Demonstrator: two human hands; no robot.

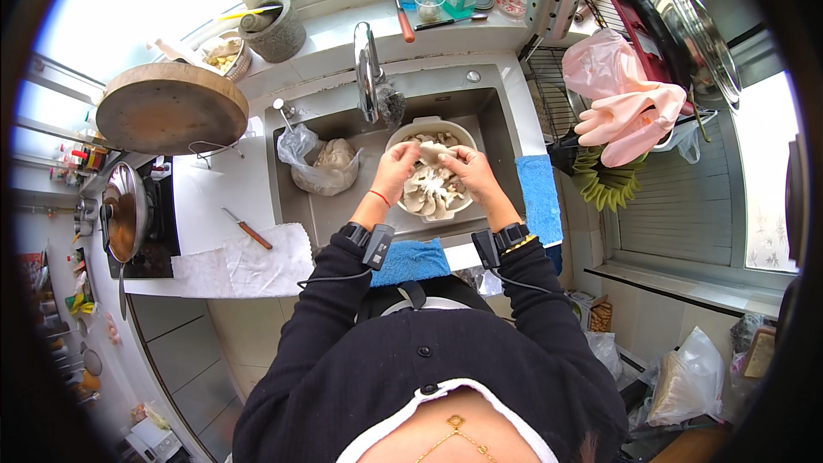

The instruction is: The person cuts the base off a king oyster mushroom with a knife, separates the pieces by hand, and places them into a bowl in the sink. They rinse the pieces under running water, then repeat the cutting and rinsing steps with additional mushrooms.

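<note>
In the sink, a cream-coloured basin with two handles holds a cluster of oyster mushrooms and loose pieces around it. Over the basin, my right hand pinches a pale oyster mushroom piece between thumb and fingers. My left hand has its fingertips drawn together at the piece's left edge. A clear plastic bag with more mushrooms inside sits in the left part of the sink.
A chrome faucet rises behind the basin. On the left counter lie a knife and a white cloth, below a round wooden chopping board. Blue towels line the sink's front edge. Pink rubber gloves hang at right.
</note>
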